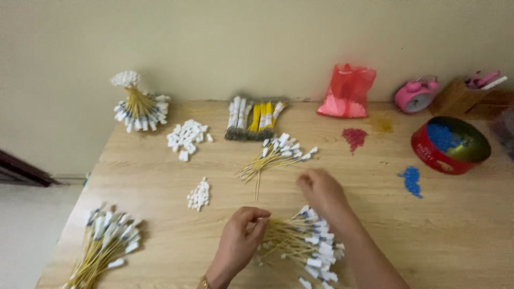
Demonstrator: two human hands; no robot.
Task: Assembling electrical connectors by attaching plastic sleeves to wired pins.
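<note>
My left hand (241, 238) is curled at the near edge of the wooden table (375, 225), fingertips pinched on the ends of a loose pile of yellow wires with white and blue connectors (305, 243). My right hand (321, 191) hovers blurred just above and beyond that pile, fingers bent; I cannot tell if it holds anything. Ahead of it lies a smaller fan of yellow wires with white tips (276, 154).
Small white connector heaps (186, 138) (199, 195), a tied wire bundle (136, 104), banded wire packs (254, 119), another wire pile (107, 243), red bag (348, 91), red beads (354, 137), blue beads (411, 179), red tin (450, 145), pink clock (415, 95).
</note>
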